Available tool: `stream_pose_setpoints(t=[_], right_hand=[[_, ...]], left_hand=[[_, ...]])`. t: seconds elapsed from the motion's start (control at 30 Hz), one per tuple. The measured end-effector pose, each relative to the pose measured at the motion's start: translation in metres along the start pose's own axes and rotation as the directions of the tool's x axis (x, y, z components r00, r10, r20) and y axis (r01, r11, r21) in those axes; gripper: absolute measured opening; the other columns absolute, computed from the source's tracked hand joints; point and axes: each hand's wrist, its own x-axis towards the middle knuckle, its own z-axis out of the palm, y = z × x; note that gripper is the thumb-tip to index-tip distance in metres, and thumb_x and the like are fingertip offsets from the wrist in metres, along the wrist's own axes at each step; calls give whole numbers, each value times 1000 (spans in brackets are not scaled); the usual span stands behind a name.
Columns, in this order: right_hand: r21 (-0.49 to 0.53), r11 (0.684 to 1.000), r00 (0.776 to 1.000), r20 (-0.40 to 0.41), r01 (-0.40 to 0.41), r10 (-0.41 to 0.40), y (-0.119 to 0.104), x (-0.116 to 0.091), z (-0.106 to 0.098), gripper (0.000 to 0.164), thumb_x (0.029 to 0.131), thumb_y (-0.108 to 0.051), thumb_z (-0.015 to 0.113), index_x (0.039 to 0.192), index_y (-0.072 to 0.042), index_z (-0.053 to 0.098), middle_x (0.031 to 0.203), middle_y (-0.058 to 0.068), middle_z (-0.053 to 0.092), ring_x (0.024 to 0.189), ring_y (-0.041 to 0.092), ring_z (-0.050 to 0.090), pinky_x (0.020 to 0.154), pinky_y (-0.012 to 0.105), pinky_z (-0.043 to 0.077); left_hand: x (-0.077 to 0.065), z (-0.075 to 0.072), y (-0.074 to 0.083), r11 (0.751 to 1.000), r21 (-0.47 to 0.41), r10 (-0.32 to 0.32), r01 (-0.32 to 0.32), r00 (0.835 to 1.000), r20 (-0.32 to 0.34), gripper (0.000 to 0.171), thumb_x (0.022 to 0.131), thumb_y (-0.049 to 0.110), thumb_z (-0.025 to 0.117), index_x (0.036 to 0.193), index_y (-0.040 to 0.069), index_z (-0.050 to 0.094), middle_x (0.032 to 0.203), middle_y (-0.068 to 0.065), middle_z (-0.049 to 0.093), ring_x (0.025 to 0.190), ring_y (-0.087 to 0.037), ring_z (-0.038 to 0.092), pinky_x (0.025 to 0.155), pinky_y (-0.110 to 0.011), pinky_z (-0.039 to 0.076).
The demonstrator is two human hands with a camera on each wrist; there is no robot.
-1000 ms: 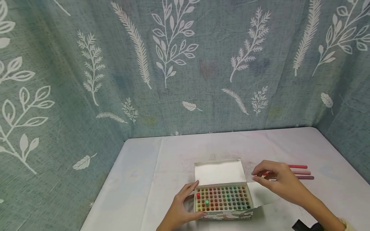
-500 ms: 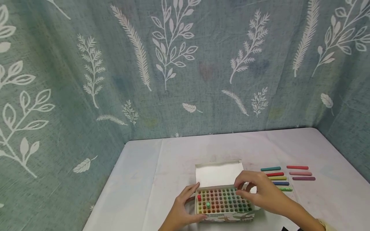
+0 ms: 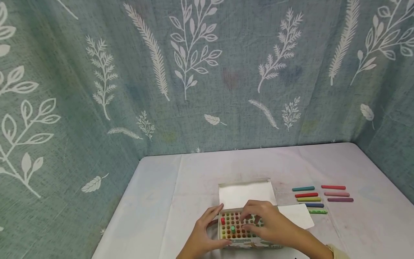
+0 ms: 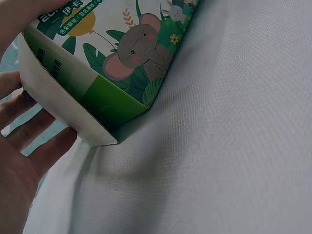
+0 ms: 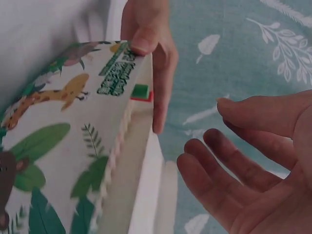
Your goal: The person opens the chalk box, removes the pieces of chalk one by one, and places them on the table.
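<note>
An illustrated crayon box (image 3: pixel 240 244) stands with its lid up, showing a grid of round holes. A red crayon (image 3: pixel 222 221) and a light green crayon (image 3: pixel 233 228) stick up from holes near its left end. My left hand (image 3: pixel 203 235) grips that end, thumb on the front face and fingers at the far side. Over the holes hovers my right hand (image 3: pixel 270 223), hiding part of the grid. In the right wrist view, the fingers (image 5: pixel 207 170) and thumb are apart with nothing between them. The box's elephant picture (image 4: pixel 139 51) shows in the left wrist view.
Right of the box lie several loose crayons in two columns, among them a teal crayon (image 3: pixel 303 188), a yellow crayon (image 3: pixel 308 199) and a purple crayon (image 3: pixel 340 200). A white side flap (image 3: pixel 297 214) extends from the box's right end. Leaf-patterned cloth (image 3: pixel 194 126) rises behind the table.
My right hand has moved left, from beside the loose crayons to above the holes, uncovering the crayons at right. My left hand stays on the box.
</note>
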Motion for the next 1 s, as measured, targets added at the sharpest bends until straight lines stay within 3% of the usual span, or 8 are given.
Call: stream_pose_setpoints(t=[0.17, 0.53, 0.8, 1.0], right_hand=[[-7, 1000, 998, 53, -26, 26, 2, 6, 14, 14, 84, -8, 71, 96, -14, 69, 97, -7, 60, 78, 1, 55, 62, 19, 53], [-105, 994, 994, 108, 21, -9, 21, 12, 41, 19, 81, 4, 68, 90, -13, 70, 89, -7, 59, 70, -4, 50, 60, 13, 48], [-148, 989, 992, 126, 30, -11, 23, 18, 47, 23, 81, 8, 65, 85, -14, 71, 82, -9, 61, 68, -5, 51, 60, 11, 47], [-241, 970, 990, 140, 35, -1, 21, 19, 49, 23, 80, 8, 65, 83, -14, 71, 81, -10, 61, 72, -3, 53, 64, 12, 48]], left_hand=[[-2, 1, -13, 1000, -12, -24, 24, 1000, -3, 87, 75, 25, 82, 148, 17, 35, 139, -2, 42, 123, -24, 46, 93, -35, 50], [0, 2, -12, 998, -26, -60, 60, 998, 2, 86, 76, 25, 81, 148, 21, 34, 140, 1, 41, 128, -25, 41, 94, -33, 49], [-1, 2, -15, 998, -32, -56, 56, 998, 2, 85, 76, 24, 81, 148, 21, 34, 141, 0, 40, 128, -25, 42, 96, -32, 48], [0, 3, -15, 998, -24, -54, 54, 999, 1, 85, 76, 25, 81, 148, 20, 35, 140, 0, 41, 128, -24, 41, 96, -33, 48]])
